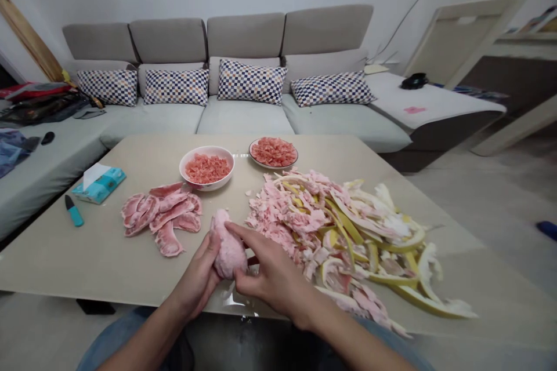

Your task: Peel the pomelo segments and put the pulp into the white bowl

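The left hand point(198, 275) cups a pale pink, pith-coated oval chunk of fruit point(228, 248) from its left side, and the right hand point(275, 279) grips it from the other, forefinger near the top, thumb low. The chunk is held over the near edge of the pale, glossy surface point(100, 252). Too hard a press of the thumb could split it, I judge, and a slack grip on so rounded a shape could let it slip over that edge. The loose heap of yellow-green peel strips and pink pith scraps point(304, 220) lies close beside the right hand, so a sideways sweep might push scraps off too. Pink, crescent-shaped fruit segments point(167, 239) lie to the left, where a dropped chunk could bruise them
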Available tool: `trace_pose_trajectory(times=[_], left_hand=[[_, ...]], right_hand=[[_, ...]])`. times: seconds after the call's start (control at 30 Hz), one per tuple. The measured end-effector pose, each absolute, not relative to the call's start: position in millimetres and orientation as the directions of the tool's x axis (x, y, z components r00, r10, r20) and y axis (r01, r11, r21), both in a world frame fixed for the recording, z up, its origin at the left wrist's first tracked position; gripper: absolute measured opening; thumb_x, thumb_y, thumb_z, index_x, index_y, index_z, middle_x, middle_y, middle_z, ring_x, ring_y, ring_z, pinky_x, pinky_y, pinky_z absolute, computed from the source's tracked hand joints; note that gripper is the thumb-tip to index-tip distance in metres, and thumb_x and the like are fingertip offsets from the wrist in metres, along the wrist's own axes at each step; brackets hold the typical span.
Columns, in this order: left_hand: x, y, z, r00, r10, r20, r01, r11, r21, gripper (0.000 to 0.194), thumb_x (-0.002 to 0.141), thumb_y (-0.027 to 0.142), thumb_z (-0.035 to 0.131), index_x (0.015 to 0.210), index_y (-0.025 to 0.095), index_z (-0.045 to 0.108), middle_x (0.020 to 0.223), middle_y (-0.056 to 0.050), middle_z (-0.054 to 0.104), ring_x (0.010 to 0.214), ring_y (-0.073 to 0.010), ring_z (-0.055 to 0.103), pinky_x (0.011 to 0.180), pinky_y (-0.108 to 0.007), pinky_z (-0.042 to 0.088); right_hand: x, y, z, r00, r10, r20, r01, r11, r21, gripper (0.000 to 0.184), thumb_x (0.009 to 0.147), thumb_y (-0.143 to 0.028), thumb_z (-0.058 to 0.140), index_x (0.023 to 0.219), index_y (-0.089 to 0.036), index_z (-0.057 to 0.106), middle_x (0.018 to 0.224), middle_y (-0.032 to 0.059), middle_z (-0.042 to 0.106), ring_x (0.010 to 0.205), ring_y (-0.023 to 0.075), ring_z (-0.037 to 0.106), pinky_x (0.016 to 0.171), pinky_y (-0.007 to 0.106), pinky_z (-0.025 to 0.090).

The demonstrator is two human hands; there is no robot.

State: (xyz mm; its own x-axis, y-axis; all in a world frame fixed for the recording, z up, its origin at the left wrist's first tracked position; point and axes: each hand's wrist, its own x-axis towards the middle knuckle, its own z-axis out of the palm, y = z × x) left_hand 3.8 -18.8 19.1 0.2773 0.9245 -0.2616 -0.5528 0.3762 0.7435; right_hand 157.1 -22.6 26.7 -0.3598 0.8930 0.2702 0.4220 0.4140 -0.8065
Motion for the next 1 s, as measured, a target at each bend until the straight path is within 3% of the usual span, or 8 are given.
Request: trace_pose_trajectory(times=[0.1,0.23,0.3,0.4,0.63,1.0], left_hand=[[5,-21,18,0.262,0.927,-0.268,-0.541,0.371,0.755,0.058,0.087,0.044,0.057,0.139,0.024,0.044,0.126,-0.011,0.063,0.119,-0.0252,0.057,0.103,-0.037,0.041],[7,-26,16,0.279,0.917,-0.284,-0.516,0.393,0.761,0.062,0.085,0.047,0.058,0.140,0.024,0.042,0.125,-0.013,0.063,0.117,-0.0262,0.058,0.102,-0.038,0.041],[8,-28,15,0.286,0.917,-0.279,-0.501,0.391,0.772,0.062,0.086,0.047,0.056,0.141,0.025,0.040,0.127,-0.013,0.062,0.117,-0.0261,0.058,0.102,-0.038,0.041],[9,-30,14,0.260,0.935,-0.241,-0.494,0.343,0.799,0.059,0.088,0.044,0.054,0.141,0.024,0.039,0.129,-0.013,0.061,0.119,-0.0255,0.056,0.102,-0.038,0.041],[7,-22,15,0.176,0.952,-0.252,-0.527,0.307,0.792,0.057,0.086,0.046,0.057,0.136,0.022,0.045,0.126,-0.013,0.063,0.115,-0.0252,0.059,0.100,-0.039,0.044],[1,-14,22,0.280,0.912,-0.301,-0.645,0.411,0.644,0.053,0.090,0.045,0.051,0.136,0.019,0.043,0.122,-0.014,0.064,0.111,-0.0273,0.061,0.094,-0.044,0.049]], right_hand=[[155,-23,29,-0.310,0.928,0.205,0.432,0.330,-0.840,0.064,0.069,-0.011,0.059,0.132,-0.022,0.051,0.122,0.0080,0.064,0.097,0.0201,0.064,0.079,0.030,0.053],[153,-22,36,-0.233,0.962,0.140,0.410,0.228,-0.883,0.042,0.077,-0.016,0.058,0.118,-0.020,0.060,0.083,0.0021,0.071,0.066,0.0136,0.063,0.061,0.023,0.051],[153,-20,40,-0.213,0.971,0.111,0.357,0.184,-0.916,0.037,0.079,-0.015,0.055,0.115,-0.019,0.060,0.075,0.0000,0.070,0.061,0.0120,0.062,0.057,0.021,0.049],[153,-18,43,-0.218,0.971,0.098,0.269,0.156,-0.950,0.040,0.078,-0.012,0.054,0.117,-0.019,0.058,0.086,0.0018,0.071,0.072,0.0129,0.066,0.065,0.022,0.053],[151,-21,31,-0.312,0.931,0.189,0.302,0.285,-0.910,0.074,0.065,-0.004,0.058,0.135,-0.025,0.046,0.129,0.0074,0.058,0.109,0.0209,0.060,0.088,0.032,0.053],[155,-20,19,-0.377,0.890,0.255,0.323,0.385,-0.865,0.083,0.066,-0.001,0.054,0.142,-0.027,0.036,0.128,0.0059,0.059,0.104,0.0197,0.062,0.088,0.031,0.052]])
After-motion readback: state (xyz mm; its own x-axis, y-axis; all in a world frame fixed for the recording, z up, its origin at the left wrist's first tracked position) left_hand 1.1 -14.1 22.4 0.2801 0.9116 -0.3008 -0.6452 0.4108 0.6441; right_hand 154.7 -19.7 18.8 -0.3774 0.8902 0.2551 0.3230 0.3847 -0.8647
